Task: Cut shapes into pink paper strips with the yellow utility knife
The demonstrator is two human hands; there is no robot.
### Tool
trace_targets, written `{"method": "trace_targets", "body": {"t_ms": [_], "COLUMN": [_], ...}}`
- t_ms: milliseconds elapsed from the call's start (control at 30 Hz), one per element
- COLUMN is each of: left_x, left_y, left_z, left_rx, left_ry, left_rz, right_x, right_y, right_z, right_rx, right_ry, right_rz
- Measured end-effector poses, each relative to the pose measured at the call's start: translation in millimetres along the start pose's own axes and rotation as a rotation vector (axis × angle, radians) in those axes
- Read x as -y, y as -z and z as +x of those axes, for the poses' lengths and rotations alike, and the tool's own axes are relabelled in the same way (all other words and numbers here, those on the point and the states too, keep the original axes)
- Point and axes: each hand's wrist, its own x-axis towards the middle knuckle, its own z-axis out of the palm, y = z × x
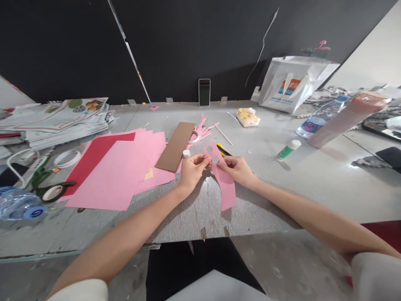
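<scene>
Between my hands is a strip of pink paper (227,190) with round holes cut through its upper part, the grey tabletop showing through them. My left hand (191,172) is closed, thumb and fingertips pinching pink paper at the strip's left edge. Whether that bit is a separate piece, I cannot tell. My right hand (240,170) grips the strip's right side between thumb and fingers. Partly hidden behind the right fingers lies a yellow and black cutter (223,150). A small white cylindrical thing (186,154) shows just beyond my left hand.
Pink sheets (106,175), a red sheet (94,161) and a brown card (175,146) lie left. Green-handled scissors (52,190) and a bottle (21,205) are farther left. Tape (193,137) and a stick (224,134) lie ahead; a glue stick (288,150) is right. A phone (204,93) stands behind.
</scene>
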Motion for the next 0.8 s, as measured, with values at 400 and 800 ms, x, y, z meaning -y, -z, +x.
{"method": "trace_targets", "body": {"t_ms": [400, 800], "left_x": [4.6, 4.9], "left_y": [8.6, 12.3], "left_z": [10.9, 7.8], "left_rx": [0.005, 0.214], "left_ry": [0.078, -0.013], "left_rz": [-0.088, 0.259], "right_x": [-16.6, -13.3], "right_y": [0.5, -3.3], "right_z": [3.5, 3.5], "right_rx": [-0.004, -0.022], "right_ry": [0.196, 0.243], "right_rz": [-0.588, -0.325]}}
